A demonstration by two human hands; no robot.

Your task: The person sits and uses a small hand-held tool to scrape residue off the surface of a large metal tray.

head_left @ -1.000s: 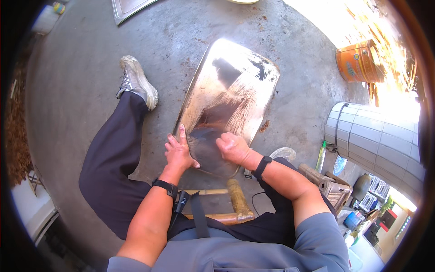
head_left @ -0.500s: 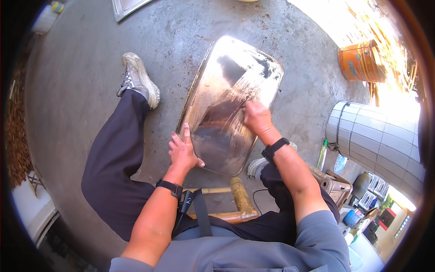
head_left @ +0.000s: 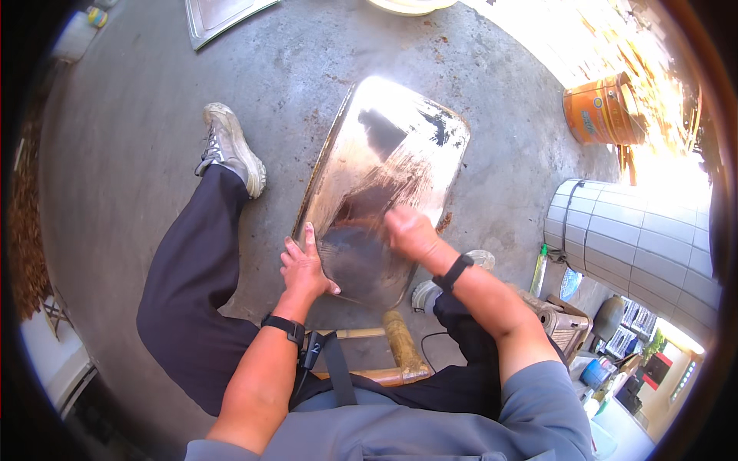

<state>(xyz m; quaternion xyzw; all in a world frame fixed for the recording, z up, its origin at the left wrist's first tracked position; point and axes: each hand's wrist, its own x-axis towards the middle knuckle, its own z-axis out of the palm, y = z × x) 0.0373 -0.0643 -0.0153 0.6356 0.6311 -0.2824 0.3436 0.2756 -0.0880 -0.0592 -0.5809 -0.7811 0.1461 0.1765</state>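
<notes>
A rectangular metal tray [head_left: 357, 173] with rounded corners rests tilted in front of me. Its broad shiny face carries dark stains and many fine scrape marks. My left hand [head_left: 304, 270] lies on the tray's left edge near its lower end, fingers spread and thumb apart. Over the tray's lower right part, my right hand [head_left: 415, 234] is closed with its fingertips toward the scratched surface. Whatever it holds, if anything, is hidden behind the fingers.
A bamboo stool frame [head_left: 401, 346] is close to my lap. To the right are an orange bucket [head_left: 603, 111], a white-tiled round pillar [head_left: 626, 230] and a green-capped bottle [head_left: 540, 267]. Another metal tray [head_left: 223, 19] and a pale basin [head_left: 411, 6] lie on the concrete floor ahead.
My right hand has moved down and a little left across the tray. The left hand keeps its place on the edge. The whole view has shifted slightly.
</notes>
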